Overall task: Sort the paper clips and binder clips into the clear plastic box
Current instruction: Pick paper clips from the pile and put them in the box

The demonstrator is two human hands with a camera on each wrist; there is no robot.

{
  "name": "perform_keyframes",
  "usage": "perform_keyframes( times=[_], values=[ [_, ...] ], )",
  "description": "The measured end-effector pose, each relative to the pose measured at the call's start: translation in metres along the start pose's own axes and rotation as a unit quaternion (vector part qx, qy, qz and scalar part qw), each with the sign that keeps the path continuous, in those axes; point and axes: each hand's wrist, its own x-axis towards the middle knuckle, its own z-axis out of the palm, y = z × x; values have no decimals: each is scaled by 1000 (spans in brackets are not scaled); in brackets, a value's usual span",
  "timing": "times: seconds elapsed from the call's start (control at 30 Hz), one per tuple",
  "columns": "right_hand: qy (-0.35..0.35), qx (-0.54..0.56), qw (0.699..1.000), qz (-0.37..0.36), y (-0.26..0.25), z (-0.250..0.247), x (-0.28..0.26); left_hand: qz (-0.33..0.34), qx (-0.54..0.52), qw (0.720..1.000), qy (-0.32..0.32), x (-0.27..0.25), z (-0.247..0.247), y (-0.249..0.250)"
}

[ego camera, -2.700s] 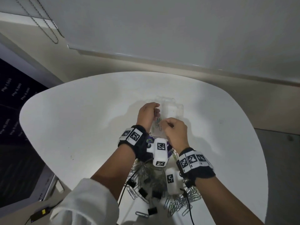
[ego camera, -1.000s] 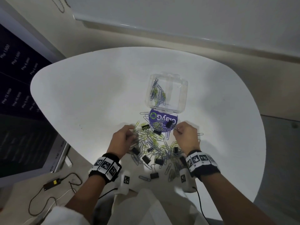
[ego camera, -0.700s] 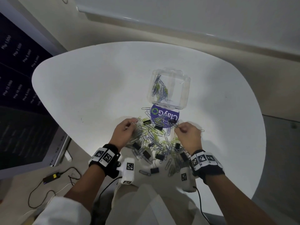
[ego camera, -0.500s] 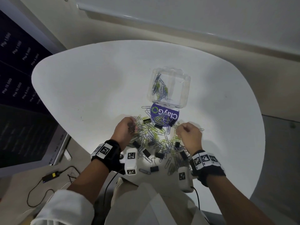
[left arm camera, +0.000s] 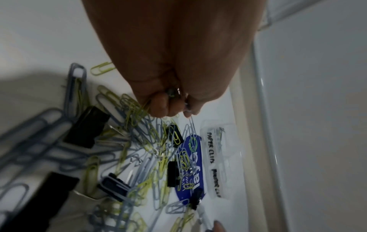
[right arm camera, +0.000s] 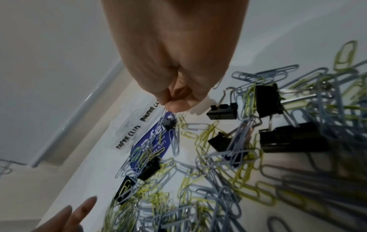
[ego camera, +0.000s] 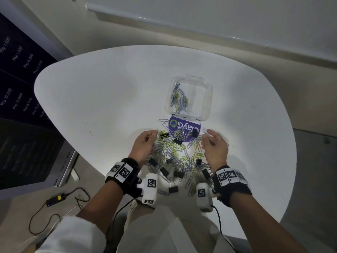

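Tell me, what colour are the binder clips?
Black binder clips with silver wire handles, clearest in the right wrist view.

"paper clips" handwritten on the clear plastic box point(right arm camera: 127, 138), "claygo" upside down on the purple sticker point(ego camera: 184, 127)

Blk wristbands point(ego camera: 127, 178) w/ marker tags

Dim, wide-angle warp, blurred edges
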Motion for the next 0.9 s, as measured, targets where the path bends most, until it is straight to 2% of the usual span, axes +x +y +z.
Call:
perform_keyframes(
  times=[0.1, 0.2, 0.3, 0.37, 0.47, 0.53, 0.67, 0.73, 0.83, 0.9],
  values=[
    [-13, -45, 999, -22, 3, -1, 3, 39, 50, 998, 2, -1, 3, 0],
    [-69, 0, 998, -11, -2, -1, -2, 22, 34, 999, 10, 0, 4, 1],
    [-98, 18, 995, -20, -7, 2, -8, 37, 94, 995, 19, 1, 3, 3],
    [-108, -2, 994, -27, -6, 4, -8, 79, 216, 973, 19, -1, 1, 5],
    [-134, -84, 986, -60, -2, 9, -8, 125, 400, 908, 14, -2, -4, 4],
    [-163, -133, 975, -75, -1, 14, -11, 122, 444, 887, 0, -4, -3, 1],
    [-200, -246, 941, -116, -4, 25, -23, 149, 470, 870, -15, -6, 3, -3],
    [-211, -287, 925, -135, 0, 27, -28, 147, 467, 871, -38, -3, 2, -5],
    [-198, -288, 920, -174, 7, 29, -31, 127, 417, 899, -44, -2, 1, -5],
    [-194, -287, 918, -192, 10, 29, -31, 137, 381, 913, -39, -1, 0, -6]
  ],
)
